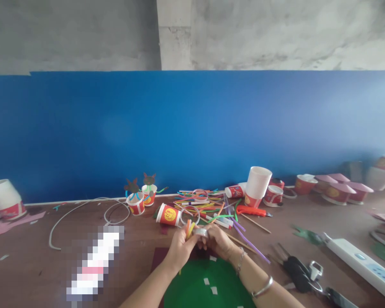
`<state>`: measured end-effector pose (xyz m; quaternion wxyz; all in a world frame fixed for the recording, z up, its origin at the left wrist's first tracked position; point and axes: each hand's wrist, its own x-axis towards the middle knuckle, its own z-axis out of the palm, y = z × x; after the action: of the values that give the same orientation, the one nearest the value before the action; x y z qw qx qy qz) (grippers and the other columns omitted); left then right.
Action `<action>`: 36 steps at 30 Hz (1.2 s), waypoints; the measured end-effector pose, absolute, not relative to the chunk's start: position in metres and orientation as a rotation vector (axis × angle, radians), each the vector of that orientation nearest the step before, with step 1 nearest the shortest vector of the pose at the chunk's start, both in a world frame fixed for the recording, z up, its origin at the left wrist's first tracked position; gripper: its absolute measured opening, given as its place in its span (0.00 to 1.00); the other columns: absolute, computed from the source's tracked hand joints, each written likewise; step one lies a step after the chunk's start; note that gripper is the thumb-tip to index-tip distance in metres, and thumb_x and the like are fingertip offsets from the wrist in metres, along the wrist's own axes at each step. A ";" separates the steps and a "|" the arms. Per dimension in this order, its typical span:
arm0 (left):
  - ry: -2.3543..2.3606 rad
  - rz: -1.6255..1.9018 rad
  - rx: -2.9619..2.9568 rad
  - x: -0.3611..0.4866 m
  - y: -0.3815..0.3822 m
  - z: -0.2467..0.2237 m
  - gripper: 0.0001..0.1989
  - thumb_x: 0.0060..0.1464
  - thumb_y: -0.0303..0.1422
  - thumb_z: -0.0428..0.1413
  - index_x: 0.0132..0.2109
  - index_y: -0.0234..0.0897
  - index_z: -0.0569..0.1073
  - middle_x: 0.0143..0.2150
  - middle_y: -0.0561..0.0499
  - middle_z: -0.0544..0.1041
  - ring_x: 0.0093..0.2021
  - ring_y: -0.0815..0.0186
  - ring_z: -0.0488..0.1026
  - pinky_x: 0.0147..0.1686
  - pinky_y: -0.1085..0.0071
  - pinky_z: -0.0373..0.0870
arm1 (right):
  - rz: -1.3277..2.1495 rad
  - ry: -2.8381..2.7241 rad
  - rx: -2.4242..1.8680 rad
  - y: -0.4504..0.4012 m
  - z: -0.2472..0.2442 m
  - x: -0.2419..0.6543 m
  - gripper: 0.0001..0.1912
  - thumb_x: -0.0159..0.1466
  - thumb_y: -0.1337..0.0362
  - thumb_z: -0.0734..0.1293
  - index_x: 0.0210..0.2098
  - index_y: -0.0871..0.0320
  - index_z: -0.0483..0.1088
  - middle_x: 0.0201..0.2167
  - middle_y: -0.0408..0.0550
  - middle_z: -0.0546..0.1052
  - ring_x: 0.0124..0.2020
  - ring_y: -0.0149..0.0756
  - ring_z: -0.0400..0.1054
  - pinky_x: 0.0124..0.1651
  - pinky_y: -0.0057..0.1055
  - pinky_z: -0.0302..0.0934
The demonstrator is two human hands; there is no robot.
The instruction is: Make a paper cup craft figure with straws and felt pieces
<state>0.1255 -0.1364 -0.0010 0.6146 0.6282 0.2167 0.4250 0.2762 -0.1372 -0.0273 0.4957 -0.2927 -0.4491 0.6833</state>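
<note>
My left hand [180,247] is closed, with orange and yellow strips [189,229] that look like pipe cleaners sticking up from its fingers. Against it, my right hand [220,242] has its fingers curled round a small whitish roll [201,232] that looks like tape. Both hands meet above a round green sheet [192,284], on which several small white pieces [206,281] lie. Just beyond my hands are a tipped red-and-white paper cup [168,214] and a pale ring [190,209]. The undersides of my fingers are hidden.
Coloured pipe cleaners [208,201], markers [223,221] and an orange utility knife [252,210] lie behind my hands. Stacked cups [258,186] stand near the blue wall panel [192,128]. Keys [300,273] and a white power strip [365,263] lie right.
</note>
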 end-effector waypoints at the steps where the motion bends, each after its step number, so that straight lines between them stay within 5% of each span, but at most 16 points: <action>1: 0.497 0.985 1.414 0.126 -0.137 0.001 0.15 0.53 0.44 0.57 0.34 0.34 0.71 0.25 0.53 0.73 0.24 0.67 0.70 0.29 0.72 0.67 | 1.645 -1.080 -0.712 -0.137 -0.027 0.276 0.09 0.45 0.68 0.60 0.14 0.62 0.69 0.15 0.47 0.69 0.19 0.29 0.62 0.19 0.22 0.52; 9: 0.687 1.122 1.093 0.123 -0.132 -0.005 0.23 0.46 0.45 0.62 0.45 0.34 0.70 0.25 0.55 0.73 0.21 0.70 0.68 0.22 0.74 0.64 | 1.611 -1.086 -0.834 -0.145 -0.012 0.272 0.11 0.55 0.58 0.67 0.34 0.60 0.71 0.26 0.46 0.73 0.25 0.30 0.65 0.27 0.25 0.58; 12: 0.816 1.251 1.128 0.120 -0.127 -0.011 0.26 0.45 0.45 0.62 0.47 0.34 0.70 0.27 0.54 0.73 0.24 0.68 0.70 0.26 0.73 0.66 | 1.301 -1.251 -1.015 -0.145 -0.011 0.269 0.12 0.57 0.55 0.68 0.35 0.58 0.71 0.32 0.47 0.73 0.30 0.32 0.66 0.31 0.27 0.59; 17: 0.970 1.309 1.279 0.119 -0.123 -0.016 0.20 0.45 0.45 0.62 0.37 0.33 0.73 0.23 0.56 0.71 0.22 0.69 0.67 0.25 0.74 0.63 | 0.684 -1.649 -1.092 -0.145 -0.012 0.266 0.09 0.60 0.59 0.66 0.35 0.58 0.72 0.44 0.53 0.70 0.47 0.42 0.64 0.49 0.36 0.59; 27: 0.964 1.310 1.463 0.115 -0.124 -0.010 0.17 0.51 0.44 0.57 0.34 0.32 0.73 0.30 0.49 0.75 0.34 0.60 0.72 0.37 0.68 0.66 | 0.406 -1.787 -1.150 -0.150 -0.010 0.267 0.08 0.59 0.67 0.65 0.39 0.57 0.69 0.47 0.54 0.69 0.48 0.43 0.64 0.47 0.37 0.62; 31: 0.896 1.311 1.401 0.116 -0.123 -0.011 0.18 0.51 0.46 0.57 0.33 0.33 0.71 0.28 0.51 0.72 0.32 0.63 0.69 0.36 0.70 0.65 | 0.197 -1.788 -1.151 -0.155 -0.006 0.266 0.15 0.59 0.67 0.64 0.46 0.56 0.65 0.50 0.56 0.66 0.53 0.46 0.61 0.50 0.40 0.60; 36: 0.821 1.271 1.356 0.118 -0.122 -0.014 0.19 0.50 0.47 0.58 0.30 0.34 0.68 0.24 0.56 0.66 0.26 0.70 0.62 0.29 0.74 0.61 | 0.074 -1.934 -1.121 -0.161 -0.003 0.267 0.17 0.61 0.69 0.61 0.50 0.55 0.62 0.42 0.52 0.72 0.43 0.43 0.64 0.49 0.44 0.57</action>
<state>0.1180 -0.1223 -0.0142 0.5267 0.5673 0.3434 0.5319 0.2665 -0.1614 -0.0026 0.4374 -0.4507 -0.7776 0.0298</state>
